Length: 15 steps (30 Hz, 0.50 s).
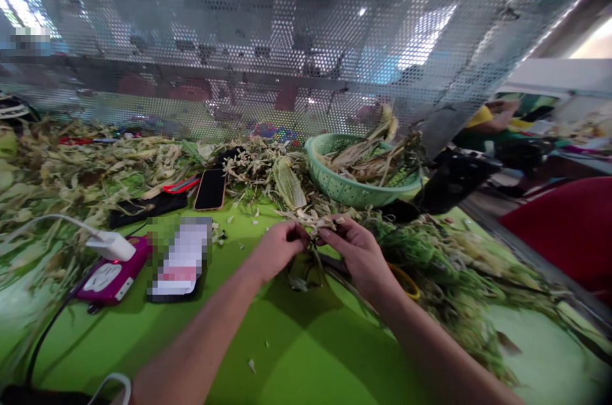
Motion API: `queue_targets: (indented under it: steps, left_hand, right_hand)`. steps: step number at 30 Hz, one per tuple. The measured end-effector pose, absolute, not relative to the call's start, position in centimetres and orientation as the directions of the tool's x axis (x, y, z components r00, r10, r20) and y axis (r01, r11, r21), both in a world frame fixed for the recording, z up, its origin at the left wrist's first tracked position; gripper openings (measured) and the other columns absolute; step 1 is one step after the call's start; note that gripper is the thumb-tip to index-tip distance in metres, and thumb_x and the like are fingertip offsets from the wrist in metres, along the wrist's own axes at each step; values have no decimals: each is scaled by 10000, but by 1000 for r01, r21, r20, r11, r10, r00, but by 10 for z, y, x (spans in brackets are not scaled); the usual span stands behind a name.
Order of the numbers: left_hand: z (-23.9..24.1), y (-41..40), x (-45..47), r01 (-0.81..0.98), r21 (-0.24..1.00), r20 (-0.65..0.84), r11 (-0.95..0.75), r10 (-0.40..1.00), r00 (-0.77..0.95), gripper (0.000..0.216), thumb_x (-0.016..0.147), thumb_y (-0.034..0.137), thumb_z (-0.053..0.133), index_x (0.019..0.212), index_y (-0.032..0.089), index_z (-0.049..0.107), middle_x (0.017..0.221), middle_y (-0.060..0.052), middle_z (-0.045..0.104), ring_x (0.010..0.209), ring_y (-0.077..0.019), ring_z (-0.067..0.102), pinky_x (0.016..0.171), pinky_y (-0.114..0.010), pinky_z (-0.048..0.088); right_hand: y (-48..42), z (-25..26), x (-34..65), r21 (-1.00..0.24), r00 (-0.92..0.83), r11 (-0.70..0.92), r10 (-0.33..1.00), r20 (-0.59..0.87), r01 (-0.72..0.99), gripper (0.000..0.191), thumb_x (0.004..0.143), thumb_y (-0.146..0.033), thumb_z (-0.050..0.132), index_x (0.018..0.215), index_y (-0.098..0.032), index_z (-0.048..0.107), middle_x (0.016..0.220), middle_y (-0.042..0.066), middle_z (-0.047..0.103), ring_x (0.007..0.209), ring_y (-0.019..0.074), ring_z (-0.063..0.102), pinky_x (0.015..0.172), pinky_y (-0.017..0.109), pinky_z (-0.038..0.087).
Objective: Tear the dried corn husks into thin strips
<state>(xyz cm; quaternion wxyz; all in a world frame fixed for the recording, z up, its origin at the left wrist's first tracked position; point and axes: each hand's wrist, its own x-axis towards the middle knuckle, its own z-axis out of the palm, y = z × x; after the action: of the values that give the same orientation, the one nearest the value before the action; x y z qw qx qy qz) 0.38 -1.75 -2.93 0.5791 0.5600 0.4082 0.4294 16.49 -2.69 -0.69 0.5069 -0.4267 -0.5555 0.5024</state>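
Above the green table [287, 367], my left hand [282, 245] and my right hand [356, 249] come close together. Both pinch a small piece of dried plant strip [321, 224], pale and husk-like, between thumb and fingers. Thin stalks hang below the fingertips over a shadowed patch. Just beyond my hands lies a pale green corn husk [288, 182] in a heap of dry scraps. Beside my right wrist is a yellow loop [407, 282], partly hidden by the arm.
A green plastic basket [363, 193] with dry husks stands behind my right hand. Green strips [406, 245] lie to the right. On the left are a phone [210, 189], a second, blurred phone [184, 258] and a magenta power strip [112, 274]. A perforated metal panel [239, 29] rises behind.
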Motion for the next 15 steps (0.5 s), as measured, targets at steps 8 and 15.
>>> queue_targets:
  steps: [8,15]
  left_hand:
    - [-28,-20,4,-78,993,-56,86,941,333,158,755,247,640,876,153,600,826,-18,607,758,-130,533,742,-265,403]
    - [-28,-21,7,-102,986,-83,129,926,368,246,685,316,726,784,133,596,726,-2,574,665,-105,501,683,-246,386]
  right_hand:
    - [-26,-6,166,-991,-71,126,989,129,-39,187,738,-349,713,820,-200,633,754,8,644,703,162,575,703,297,469]
    - [-26,-7,165,-989,-89,125,987,131,-73,191,731,-344,720,833,-202,642,780,9,658,716,161,582,704,287,465]
